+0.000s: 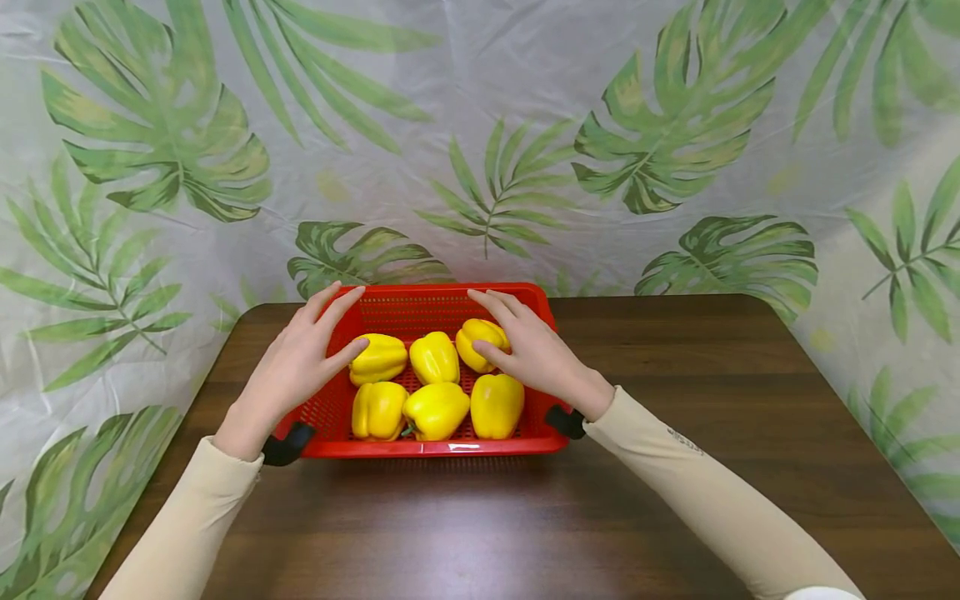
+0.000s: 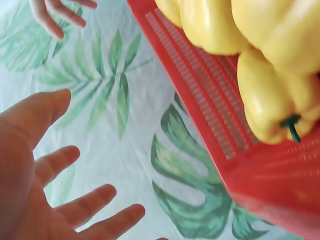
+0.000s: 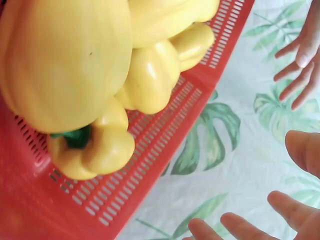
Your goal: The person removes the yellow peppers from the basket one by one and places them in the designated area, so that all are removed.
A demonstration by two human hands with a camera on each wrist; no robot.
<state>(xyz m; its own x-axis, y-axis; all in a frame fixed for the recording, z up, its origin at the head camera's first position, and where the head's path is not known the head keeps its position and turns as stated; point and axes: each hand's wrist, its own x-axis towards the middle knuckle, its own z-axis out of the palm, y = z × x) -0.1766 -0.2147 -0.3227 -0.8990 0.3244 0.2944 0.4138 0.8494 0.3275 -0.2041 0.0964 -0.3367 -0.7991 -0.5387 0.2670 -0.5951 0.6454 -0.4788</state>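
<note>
Head view — perforated basket (image 1: 360, 450), glossy lobed peppers (image 1: 438, 411)

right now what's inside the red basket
Six yellow bell peppers sit inside the red basket, in two rows of three. Whatever lies directly beneath them is covered and cannot be seen.

Both forearms are covered by long, plain, cream-coloured sleeves, the left sleeve (image 1: 176, 529) and the right sleeve (image 1: 712, 487), each ended by a snug cuff at the wrist. The right one is marked with small dark lettering (image 1: 686, 442), too small to be read. At each wrist a black, rounded attachment (image 1: 288, 443) is worn, partly hidden. The left hand (image 1: 296, 358) and right hand (image 1: 536, 350) are left bare, with slender fingers.
</note>
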